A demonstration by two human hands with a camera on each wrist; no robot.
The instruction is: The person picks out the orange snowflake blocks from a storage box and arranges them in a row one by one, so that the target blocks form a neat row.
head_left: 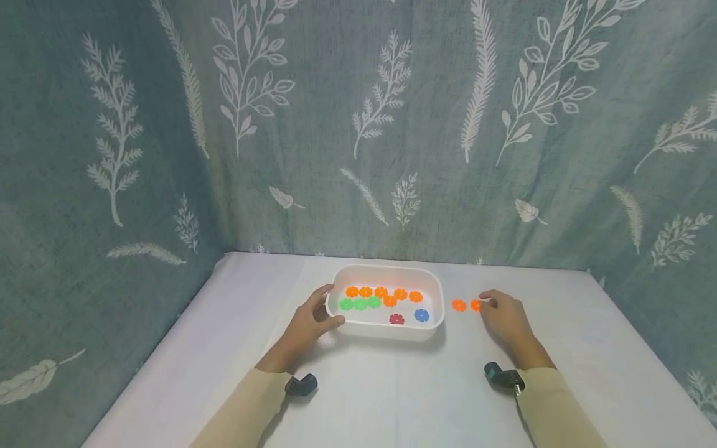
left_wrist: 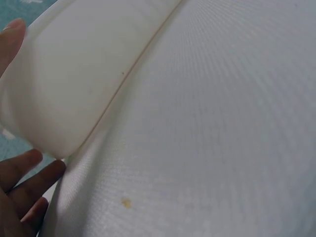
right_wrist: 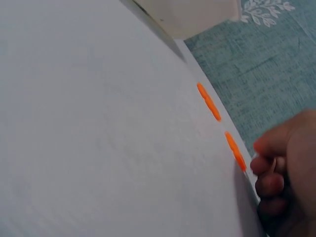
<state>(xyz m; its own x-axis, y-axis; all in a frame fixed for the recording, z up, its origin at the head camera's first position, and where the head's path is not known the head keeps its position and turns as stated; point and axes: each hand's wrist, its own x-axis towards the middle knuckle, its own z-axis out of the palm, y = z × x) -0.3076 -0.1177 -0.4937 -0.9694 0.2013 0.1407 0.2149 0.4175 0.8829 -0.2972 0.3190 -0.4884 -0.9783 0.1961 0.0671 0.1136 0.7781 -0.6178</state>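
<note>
My left hand [head_left: 308,320] grips the left end of a white plastic tray [head_left: 386,331], thumb on the near rim and fingers round the far-left corner. In the left wrist view the fingers [left_wrist: 37,180] stand by its lower corner. The tray holds several orange notched discs [head_left: 381,292], three green discs [head_left: 360,303], a red disc [head_left: 396,319] and a blue disc [head_left: 422,315]. Right of it lie two more orange discs [head_left: 459,305] flat on the table. My right hand [head_left: 506,320] has curled fingers right at the farther one; I cannot tell whether they pinch anything.
A white cloth covers the table [head_left: 370,392]. Green patterned curtains [head_left: 426,205] rise behind it and along both sides. A dark wrist device [head_left: 300,385] sits on the left sleeve and another wrist device [head_left: 504,376] on the right sleeve.
</note>
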